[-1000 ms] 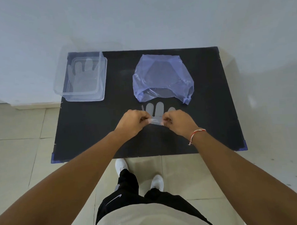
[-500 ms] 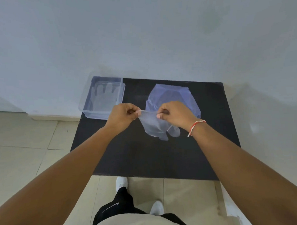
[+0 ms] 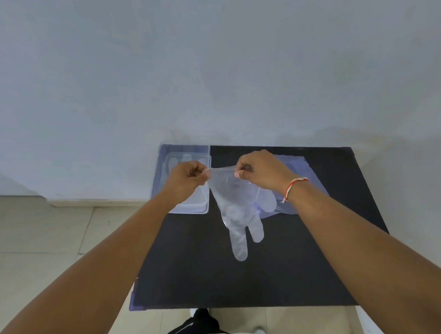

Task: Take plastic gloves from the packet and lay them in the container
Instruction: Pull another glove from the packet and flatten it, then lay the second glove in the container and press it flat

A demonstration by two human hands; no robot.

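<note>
A clear plastic glove (image 3: 237, 211) hangs fingers down in the air above the black table (image 3: 244, 272). My left hand (image 3: 187, 178) pinches the left corner of its cuff. My right hand (image 3: 260, 171) pinches the right corner, stretching the cuff between them. The bluish plastic packet (image 3: 308, 173) lies on the table behind my right hand, partly hidden by it. The clear container (image 3: 191, 207) sits at the table's far left corner, behind my left hand, with a glove lying flat inside it.
A pale wall stands right behind the table. Tiled floor lies to the left and in front. My legs and shoes show at the bottom edge, close to the table's near side.
Both hands have lifted the glove off the table, from near the packet's mouth up into the air. It now hangs higher and closer to the container. My head has tilted upward.
</note>
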